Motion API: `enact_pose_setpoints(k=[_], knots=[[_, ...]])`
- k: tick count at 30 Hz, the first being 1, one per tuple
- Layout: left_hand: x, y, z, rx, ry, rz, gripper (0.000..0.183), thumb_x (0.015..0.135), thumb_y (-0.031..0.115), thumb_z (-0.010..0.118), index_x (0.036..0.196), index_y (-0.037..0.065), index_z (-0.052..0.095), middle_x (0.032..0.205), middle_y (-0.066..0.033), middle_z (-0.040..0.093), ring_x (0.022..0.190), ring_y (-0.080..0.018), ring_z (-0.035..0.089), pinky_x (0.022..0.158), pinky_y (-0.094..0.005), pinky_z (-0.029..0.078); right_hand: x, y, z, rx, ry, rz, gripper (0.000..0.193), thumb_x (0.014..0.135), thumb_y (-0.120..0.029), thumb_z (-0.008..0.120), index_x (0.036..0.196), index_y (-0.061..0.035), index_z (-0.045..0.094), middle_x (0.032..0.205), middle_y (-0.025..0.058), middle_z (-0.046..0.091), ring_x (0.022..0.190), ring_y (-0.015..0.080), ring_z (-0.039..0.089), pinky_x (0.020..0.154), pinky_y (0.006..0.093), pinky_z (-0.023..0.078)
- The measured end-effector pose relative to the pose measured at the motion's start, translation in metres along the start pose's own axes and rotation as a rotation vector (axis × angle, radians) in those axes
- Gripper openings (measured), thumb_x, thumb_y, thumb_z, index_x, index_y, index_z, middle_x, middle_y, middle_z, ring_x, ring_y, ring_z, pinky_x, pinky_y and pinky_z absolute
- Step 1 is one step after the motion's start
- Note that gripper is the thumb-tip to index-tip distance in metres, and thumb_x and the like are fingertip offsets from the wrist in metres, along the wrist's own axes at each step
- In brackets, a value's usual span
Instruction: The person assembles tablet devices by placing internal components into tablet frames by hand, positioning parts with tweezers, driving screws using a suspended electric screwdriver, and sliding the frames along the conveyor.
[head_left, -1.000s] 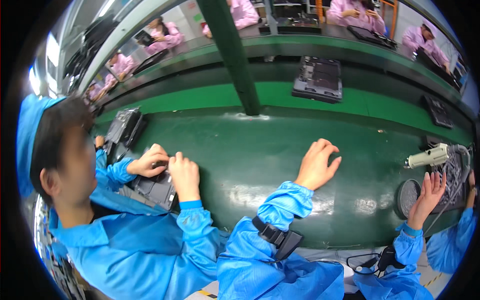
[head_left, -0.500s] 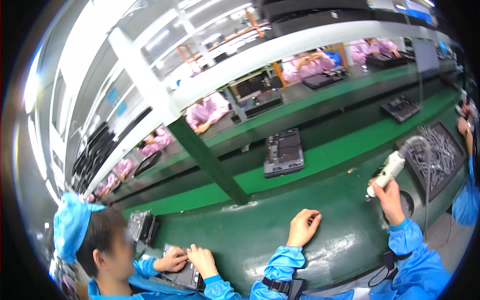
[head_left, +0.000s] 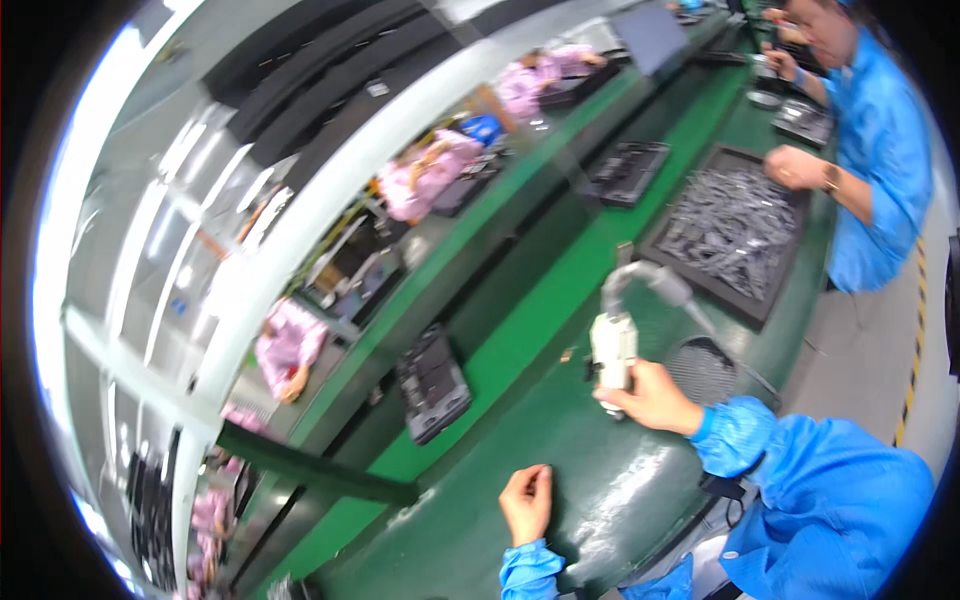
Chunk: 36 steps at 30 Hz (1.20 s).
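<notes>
My right hand (head_left: 655,397) is wrapped round a cream-white electric screwdriver (head_left: 613,350), held upright above the green bench. A grey cable (head_left: 655,275) loops from its top over to the right. Lower and to the left, my left hand (head_left: 527,503) is over the bench, its fingers curled and the thumb against them. Whatever those fingers may hold is too small or hidden to make out. A round dark mesh dish (head_left: 703,370) sits just right of my right hand.
A black tray (head_left: 750,310) of many grey parts stands on the bench at right. Beside it a co-worker in blue (head_left: 880,150) reaches a hand to it. Dark laptop bases (head_left: 432,390) lie on the bright green strip. A dark green post (head_left: 320,465) slants at left.
My view has swung right: the co-worker at left is out of sight, and the one at right shows more fully. My right hand still grips the screwdriver.
</notes>
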<state>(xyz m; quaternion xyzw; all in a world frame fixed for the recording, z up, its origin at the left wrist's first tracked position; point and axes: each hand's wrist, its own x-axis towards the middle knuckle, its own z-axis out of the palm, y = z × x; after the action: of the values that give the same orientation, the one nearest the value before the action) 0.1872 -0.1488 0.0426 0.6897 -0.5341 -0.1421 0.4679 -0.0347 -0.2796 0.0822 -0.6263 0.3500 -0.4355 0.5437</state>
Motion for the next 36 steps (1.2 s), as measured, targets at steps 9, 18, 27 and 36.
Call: enact_pose_setpoints(k=[9,18,27,36], knots=[[0.01,0.066,-0.008,-0.116,0.015,0.253,0.011,0.085,0.008,0.064,0.088,-0.002,0.066,0.077,-0.0087,0.063,0.067,-0.0149,0.06,0.061,-0.0251,0.048,-0.016,-0.041,0.026,0.471,-0.078,-0.088,0.024,0.094,-0.023,0.05,0.087,-0.0002,0.053,0.061,0.0082,0.06,0.05,0.0131,0.058,0.045,0.0245,0.046],[0.031,0.124,-0.002,-0.293,-0.052,0.423,0.04,0.081,0.003,0.066,0.12,-0.003,0.055,0.091,-0.0072,0.059,0.071,-0.0124,0.056,0.062,-0.0238,0.046,-0.014,-0.019,0.053,0.506,-0.056,-0.205,0.033,0.096,-0.031,0.047,0.104,0.001,0.051,0.074,0.0047,0.059,0.058,0.0099,0.057,0.049,0.0235,0.046],[0.044,0.109,-0.001,-0.3,-0.026,0.3,0.039,0.082,0.004,0.063,0.121,-0.001,0.056,0.09,-0.0068,0.061,0.074,-0.0117,0.056,0.067,-0.0238,0.047,-0.007,-0.02,0.066,0.352,-0.135,-0.291,0.038,0.094,-0.032,0.05,0.105,0.0041,0.053,0.089,0.008,0.063,0.079,0.0147,0.061,0.068,0.0289,0.05],[0.043,0.12,-0.01,0.042,0.114,0.548,0.045,0.073,0.001,0.068,0.117,0.002,0.06,0.084,-0.0099,0.063,0.069,-0.0178,0.06,0.063,-0.0275,0.051,-0.012,-0.023,0.066,0.076,-0.051,-0.288,0.025,0.087,-0.024,0.056,0.084,-0.0003,0.064,0.069,0.0113,0.063,0.063,0.0218,0.064,0.059,0.0342,0.05]])
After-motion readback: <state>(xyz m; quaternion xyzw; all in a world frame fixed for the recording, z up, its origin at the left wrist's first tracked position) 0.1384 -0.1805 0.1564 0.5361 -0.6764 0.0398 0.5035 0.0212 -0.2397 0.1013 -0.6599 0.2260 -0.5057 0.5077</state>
